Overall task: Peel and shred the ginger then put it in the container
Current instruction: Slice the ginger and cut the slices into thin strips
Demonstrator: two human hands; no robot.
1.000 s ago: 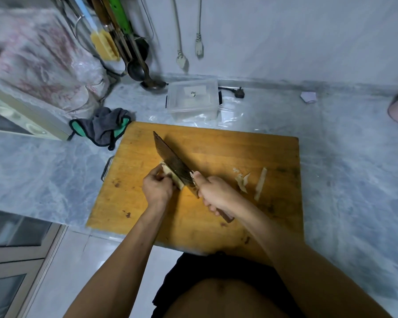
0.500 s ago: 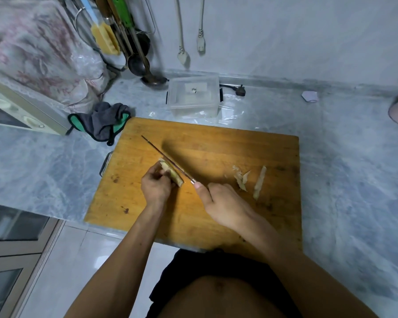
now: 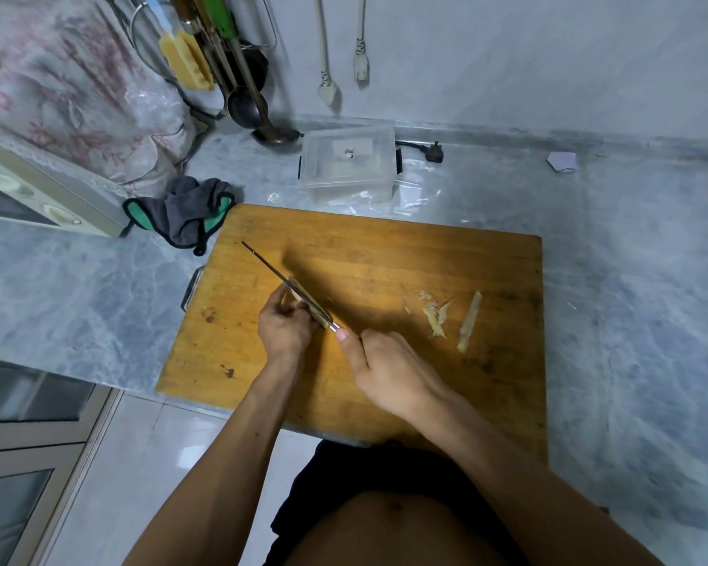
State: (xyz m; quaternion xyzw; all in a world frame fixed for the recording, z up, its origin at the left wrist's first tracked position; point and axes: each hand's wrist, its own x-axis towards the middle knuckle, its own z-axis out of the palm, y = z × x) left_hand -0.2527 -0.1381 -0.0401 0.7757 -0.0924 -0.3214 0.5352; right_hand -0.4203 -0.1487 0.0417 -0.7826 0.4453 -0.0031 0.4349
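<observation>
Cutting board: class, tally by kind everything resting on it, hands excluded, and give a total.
Knife: 1
Ginger piece being cut: 1
Long peel strip: 1
Cluster of small peel scraps: 1
Total: 4, all on the cutting board.

Honey-brown cutting board point(image 3: 385, 255), grey-blue marbled counter point(image 3: 78, 288)

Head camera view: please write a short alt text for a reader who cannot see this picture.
A person cuts a piece of ginger on a wooden cutting board, the left hand holding the ginger and the right hand gripping a knife. Ginger peels lie to the right on the board, and a clear plastic container stands behind it on the marble counter.
</observation>
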